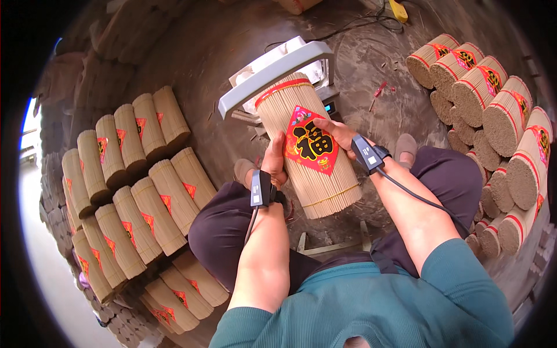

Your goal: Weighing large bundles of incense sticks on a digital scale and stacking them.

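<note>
A thick round bundle of thin tan sticks, like incense sticks (322, 187), is clasped between my two hands, tilted with its top away from me. On its front is a red diamond label (312, 141) with a large black character edged in gold. A red band rings the far end and a thin yellow band the near end. My left hand (274, 161) presses along the left side, thumb up. My right hand (341, 134) grips the right side, its thumb on the label's corner. The fingers beneath are partly hidden. Just beyond stands a grey frame (272, 72), overlapping the bundle's far end.
Rows of labelled stick bundles (145, 200) lie to my left. More bundles (473, 95) are stacked at the right, several end-on. A small lit display (329, 108) shows beside the frame. A black cable (354, 24) and a yellow object (398, 10) lie on the far floor.
</note>
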`<state>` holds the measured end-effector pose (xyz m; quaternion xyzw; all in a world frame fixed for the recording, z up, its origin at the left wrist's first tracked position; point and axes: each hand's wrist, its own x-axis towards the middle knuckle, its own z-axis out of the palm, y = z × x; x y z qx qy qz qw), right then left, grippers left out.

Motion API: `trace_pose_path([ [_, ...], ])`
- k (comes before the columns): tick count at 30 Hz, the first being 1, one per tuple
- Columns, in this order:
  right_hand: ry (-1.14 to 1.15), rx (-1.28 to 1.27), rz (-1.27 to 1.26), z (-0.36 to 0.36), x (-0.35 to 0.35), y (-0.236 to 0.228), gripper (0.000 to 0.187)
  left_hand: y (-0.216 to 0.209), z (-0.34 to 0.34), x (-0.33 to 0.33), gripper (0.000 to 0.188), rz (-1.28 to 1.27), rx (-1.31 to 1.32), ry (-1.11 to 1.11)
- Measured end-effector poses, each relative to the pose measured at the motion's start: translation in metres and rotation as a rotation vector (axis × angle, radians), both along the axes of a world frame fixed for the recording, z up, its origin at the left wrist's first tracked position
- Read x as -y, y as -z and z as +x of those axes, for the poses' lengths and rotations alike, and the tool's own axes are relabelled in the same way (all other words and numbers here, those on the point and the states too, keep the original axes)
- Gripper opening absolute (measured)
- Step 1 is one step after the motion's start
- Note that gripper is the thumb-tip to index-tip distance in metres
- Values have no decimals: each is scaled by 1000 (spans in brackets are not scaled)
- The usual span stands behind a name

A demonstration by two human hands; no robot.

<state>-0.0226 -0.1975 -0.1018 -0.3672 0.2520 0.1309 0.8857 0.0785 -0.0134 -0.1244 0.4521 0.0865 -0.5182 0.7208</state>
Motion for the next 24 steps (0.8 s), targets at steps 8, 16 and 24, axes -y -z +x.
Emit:
trace_pose_path([
  [8,-53,23,-48,-21,-8,-3,84,10,2,-1,62,-29,-27,-19],
  [16,-65,-6,-214,-39,-15,-4,62,-4,-10,-1,67,-23,-47,16],
  [24,-97,-121,-211,-43,-8,2,73,-13,-48,-7,72,105,11,15],
])
